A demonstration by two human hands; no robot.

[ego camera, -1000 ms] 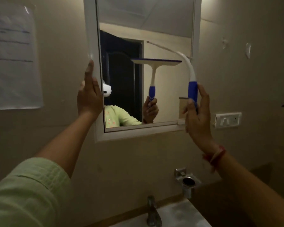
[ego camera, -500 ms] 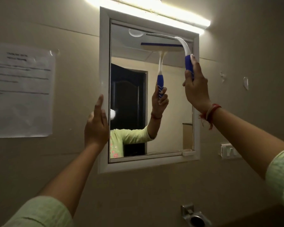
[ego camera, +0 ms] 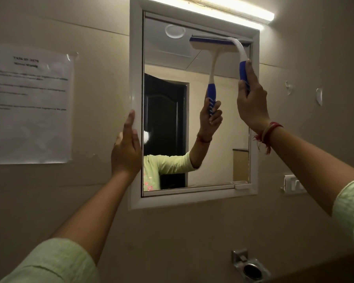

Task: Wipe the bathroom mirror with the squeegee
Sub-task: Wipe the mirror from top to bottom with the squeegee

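A white-framed mirror [ego camera: 135, 78] hangs on the beige wall. My right hand [ego camera: 251, 103] is closed around the blue grip of a white squeegee [ego camera: 240, 51], whose blade lies against the glass near the top right of the mirror, just under the upper frame. The glass reflects the squeegee, the hand and a green sleeve. My left hand [ego camera: 126, 152] rests flat on the mirror's left frame edge at mid height, fingers together and pointing up, holding nothing.
A lit tube light [ego camera: 233, 9] runs above the mirror. A printed paper sheet [ego camera: 29, 107] is taped to the wall on the left. A switch plate [ego camera: 294, 184] sits to the right, wall hooks [ego camera: 319, 96] above it, a metal holder [ego camera: 249, 266] below.
My right hand has lifted the squeegee from the mirror's lower right to its top right. The view has tilted upward, so the tap and basin have dropped out of sight. My left hand stays on the frame.
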